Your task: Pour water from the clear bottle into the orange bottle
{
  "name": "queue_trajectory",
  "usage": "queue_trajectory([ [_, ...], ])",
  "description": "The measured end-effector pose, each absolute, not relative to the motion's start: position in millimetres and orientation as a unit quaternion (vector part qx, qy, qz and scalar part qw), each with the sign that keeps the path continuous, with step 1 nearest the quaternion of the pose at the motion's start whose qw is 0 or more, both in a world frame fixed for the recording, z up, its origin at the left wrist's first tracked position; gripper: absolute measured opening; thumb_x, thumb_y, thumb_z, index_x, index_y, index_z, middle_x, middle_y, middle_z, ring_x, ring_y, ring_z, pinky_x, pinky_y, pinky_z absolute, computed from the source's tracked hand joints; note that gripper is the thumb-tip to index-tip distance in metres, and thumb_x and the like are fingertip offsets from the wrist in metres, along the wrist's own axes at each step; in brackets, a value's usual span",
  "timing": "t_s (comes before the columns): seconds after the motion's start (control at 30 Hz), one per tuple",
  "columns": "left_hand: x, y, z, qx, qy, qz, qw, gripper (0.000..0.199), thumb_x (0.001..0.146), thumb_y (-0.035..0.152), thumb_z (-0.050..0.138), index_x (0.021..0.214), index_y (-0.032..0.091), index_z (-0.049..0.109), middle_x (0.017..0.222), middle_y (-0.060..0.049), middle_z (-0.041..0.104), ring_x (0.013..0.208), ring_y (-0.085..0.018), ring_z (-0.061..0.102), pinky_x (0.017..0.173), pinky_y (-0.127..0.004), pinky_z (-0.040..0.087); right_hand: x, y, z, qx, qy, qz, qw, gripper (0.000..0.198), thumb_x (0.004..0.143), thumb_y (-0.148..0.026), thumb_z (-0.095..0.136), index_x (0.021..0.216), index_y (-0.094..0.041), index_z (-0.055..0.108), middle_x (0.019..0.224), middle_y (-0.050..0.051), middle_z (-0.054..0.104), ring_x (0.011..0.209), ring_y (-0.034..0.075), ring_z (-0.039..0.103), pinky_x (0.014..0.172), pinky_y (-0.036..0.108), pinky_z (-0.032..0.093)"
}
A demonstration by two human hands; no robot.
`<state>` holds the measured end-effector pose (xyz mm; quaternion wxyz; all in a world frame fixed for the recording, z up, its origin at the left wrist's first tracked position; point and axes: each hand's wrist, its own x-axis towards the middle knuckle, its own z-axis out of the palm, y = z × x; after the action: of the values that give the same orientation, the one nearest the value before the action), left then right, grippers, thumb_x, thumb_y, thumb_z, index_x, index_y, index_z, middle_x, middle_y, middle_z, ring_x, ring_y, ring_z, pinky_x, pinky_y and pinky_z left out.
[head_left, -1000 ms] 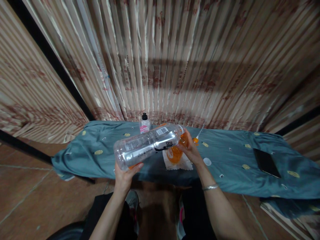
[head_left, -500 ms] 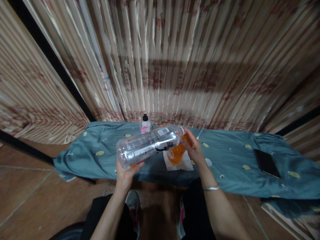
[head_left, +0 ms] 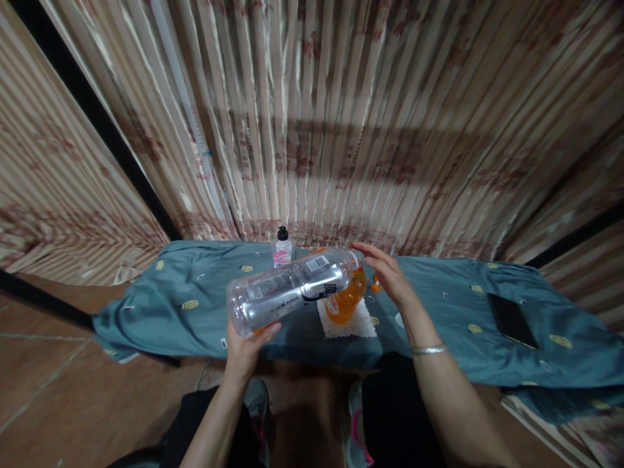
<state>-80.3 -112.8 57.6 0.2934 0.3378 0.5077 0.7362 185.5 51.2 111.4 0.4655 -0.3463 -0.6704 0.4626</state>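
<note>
My left hand (head_left: 246,348) is wrapped round the base end of a large clear plastic bottle (head_left: 287,292). The bottle lies tilted, its neck raised toward the right, with a silver label and a barcode on its side. My right hand (head_left: 390,273) has its fingers stretched out beside the neck; whether the fingertips touch it I cannot tell. Behind and below the neck stands a bottle of orange liquid (head_left: 346,302), partly hidden, on a white cloth (head_left: 358,327). A small orange piece (head_left: 376,284), perhaps a cap, shows just left of my right wrist.
A small bottle with a black top and pink label (head_left: 282,250) stands at the back of the bench covered in teal patterned fabric (head_left: 439,325). A dark flat phone-like object (head_left: 511,320) lies on the right. A pleated curtain (head_left: 312,130) hangs behind, with black poles (head_left: 97,117) at the sides.
My right hand has come off the neck of the clear bottle and moved slightly right, its fingers straightening. The orange piece has come into sight. My left hand keeps its hold.
</note>
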Motion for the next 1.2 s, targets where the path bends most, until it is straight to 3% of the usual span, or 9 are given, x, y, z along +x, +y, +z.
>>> queue_trajectory([
  [0.1, -80.6, -113.7, 53.3, 0.326, 0.510, 0.730, 0.317, 0.059, 0.047, 0.031, 0.092, 0.096, 0.021, 0.062, 0.066, 0.004, 0.058, 0.089, -0.027, 0.069, 0.085, -0.041, 0.057, 189.4, 62.9, 113.0, -0.329, -0.660, 0.479, 0.476, 0.035, 0.080, -0.043, 0.068, 0.112, -0.032, 0.074, 0.127, 0.000, 0.071, 0.133, 0.029, 0.053, 0.118, 0.045, 0.030],
  [0.33, -86.0, -119.0, 36.7, 0.285, 0.546, 0.715, 0.331, 0.049, 0.042, 0.031, 0.093, 0.078, 0.018, 0.063, 0.070, 0.000, 0.066, 0.076, -0.024, 0.069, 0.075, -0.039, 0.059, 201.2, 70.4, 99.4, -0.311, -0.653, 0.521, 0.453, 0.039, 0.078, -0.044, 0.073, 0.115, -0.032, 0.074, 0.132, 0.001, 0.069, 0.135, 0.031, 0.051, 0.119, 0.047, 0.029],
  [0.53, -86.3, -124.5, 27.7, 0.249, 0.557, 0.720, 0.330, 0.063, 0.039, 0.029, 0.094, 0.095, 0.018, 0.066, 0.080, -0.002, 0.070, 0.083, -0.024, 0.070, 0.079, -0.037, 0.059, 202.7, 54.6, 92.8, -0.331, -0.641, 0.548, 0.424, 0.043, 0.076, -0.045, 0.076, 0.116, -0.031, 0.073, 0.131, 0.002, 0.069, 0.133, 0.031, 0.053, 0.118, 0.047, 0.031],
  [0.7, -82.4, -126.1, 24.2, 0.236, 0.537, 0.732, 0.347, 0.078, 0.040, 0.026, 0.095, 0.111, 0.020, 0.064, 0.092, -0.003, 0.072, 0.085, -0.022, 0.069, 0.079, -0.032, 0.059, 194.4, 49.4, 92.5, -0.348, -0.601, 0.579, 0.426, 0.047, 0.064, -0.040, 0.087, 0.109, -0.031, 0.075, 0.123, 0.002, 0.073, 0.126, 0.029, 0.060, 0.113, 0.046, 0.039],
  [1.03, -88.6, -128.8, 13.5, 0.251, 0.525, 0.731, 0.356, 0.058, 0.044, 0.019, 0.093, 0.096, 0.023, 0.068, 0.077, 0.003, 0.068, 0.075, -0.016, 0.067, 0.073, -0.028, 0.061, 187.3, 48.1, 87.5, -0.349, -0.573, 0.580, 0.463, 0.043, 0.061, -0.036, 0.089, 0.102, -0.033, 0.078, 0.119, -0.002, 0.075, 0.119, 0.026, 0.064, 0.111, 0.044, 0.043],
  [1.2, -88.0, -127.5, 17.2, 0.264, 0.534, 0.724, 0.349, 0.041, 0.045, 0.024, 0.092, 0.076, 0.020, 0.065, 0.070, 0.002, 0.065, 0.067, -0.016, 0.064, 0.068, -0.030, 0.062, 185.2, 48.9, 87.7, -0.352, -0.573, 0.566, 0.477, 0.043, 0.056, -0.042, 0.090, 0.097, -0.032, 0.079, 0.116, -0.002, 0.076, 0.119, 0.028, 0.065, 0.112, 0.049, 0.042],
])
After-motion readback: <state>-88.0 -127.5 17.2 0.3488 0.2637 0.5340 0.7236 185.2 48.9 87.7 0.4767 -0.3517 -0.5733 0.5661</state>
